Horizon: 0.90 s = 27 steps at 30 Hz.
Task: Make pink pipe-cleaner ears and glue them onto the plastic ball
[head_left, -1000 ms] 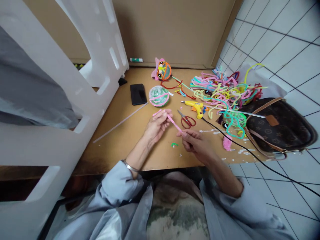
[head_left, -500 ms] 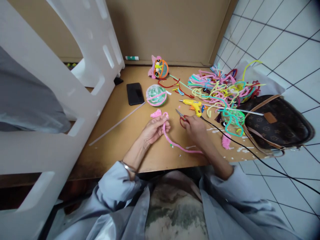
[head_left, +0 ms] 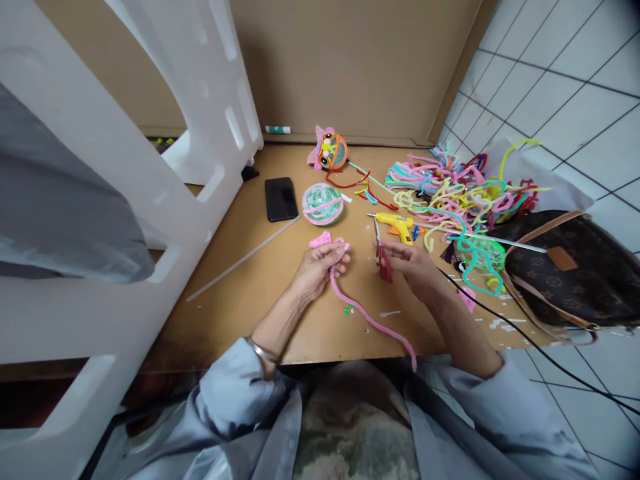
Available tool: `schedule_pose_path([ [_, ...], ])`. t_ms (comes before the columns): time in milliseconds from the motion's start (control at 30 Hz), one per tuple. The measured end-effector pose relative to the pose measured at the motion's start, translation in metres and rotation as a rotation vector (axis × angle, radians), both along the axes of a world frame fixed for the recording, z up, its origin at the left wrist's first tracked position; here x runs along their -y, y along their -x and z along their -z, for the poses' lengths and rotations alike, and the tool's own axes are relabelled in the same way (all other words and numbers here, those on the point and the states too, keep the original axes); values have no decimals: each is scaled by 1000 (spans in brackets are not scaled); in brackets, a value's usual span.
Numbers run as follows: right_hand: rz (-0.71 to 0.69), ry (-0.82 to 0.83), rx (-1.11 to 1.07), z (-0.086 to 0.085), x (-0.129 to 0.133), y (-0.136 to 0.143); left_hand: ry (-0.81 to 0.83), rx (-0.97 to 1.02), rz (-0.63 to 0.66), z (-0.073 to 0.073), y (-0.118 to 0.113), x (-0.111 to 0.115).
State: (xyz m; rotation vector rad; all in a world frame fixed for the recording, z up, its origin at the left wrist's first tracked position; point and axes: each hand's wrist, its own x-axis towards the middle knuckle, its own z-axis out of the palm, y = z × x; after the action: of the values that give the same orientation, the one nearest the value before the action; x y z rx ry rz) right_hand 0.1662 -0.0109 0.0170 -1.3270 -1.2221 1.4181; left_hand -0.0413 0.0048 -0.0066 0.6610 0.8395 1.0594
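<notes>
Between thumb and fingers, my left hand point(head_left: 320, 270) pinches a pink pipe cleaner point(head_left: 367, 317) near its curled end. Its long tail curves across the table and over the front edge. My right hand point(head_left: 413, 263) holds scissors with red handles point(head_left: 383, 261); their blades point away from me and look closed. A fluffy pink piece point(head_left: 321, 239) lies just beyond my left hand. Farther off sits a clear ball with green inside and a pink band point(head_left: 324, 205). The yellow glue gun point(head_left: 395, 222) rests beyond my right hand.
A black phone point(head_left: 281, 199) and a thin clear stick point(head_left: 243, 259) lie on the left. At the back is a decorated ball with eyes point(head_left: 334, 151). Piled pipe cleaners point(head_left: 445, 183) and a brown handbag point(head_left: 575, 267) fill the right. A black cord point(head_left: 520, 323) crosses the table's right side.
My right hand has lifted the scissors off the table and turned them so the blades point away from me. My left hand still pinches the pipe cleaner. The view has shifted slightly.
</notes>
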Motion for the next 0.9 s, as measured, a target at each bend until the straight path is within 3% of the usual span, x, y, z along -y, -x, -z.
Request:
schedule_pose_path([
  [67, -40, 104, -137, 1, 2, 3, -10, -27, 5, -1, 0, 0],
  [167, -121, 163, -170, 7, -1, 15, -50, -43, -37, -1, 2, -1],
  [367, -159, 21, -108, 20, -9, 28, -69, -52, -98, 2, 7, -6],
  [600, -243, 43, -17, 11, 1, 31, -76, -73, -35, -1, 4, -4],
  [900, -282, -28, 20, 13, 2, 37, -112, -142, 34, 5, 3, -4],
])
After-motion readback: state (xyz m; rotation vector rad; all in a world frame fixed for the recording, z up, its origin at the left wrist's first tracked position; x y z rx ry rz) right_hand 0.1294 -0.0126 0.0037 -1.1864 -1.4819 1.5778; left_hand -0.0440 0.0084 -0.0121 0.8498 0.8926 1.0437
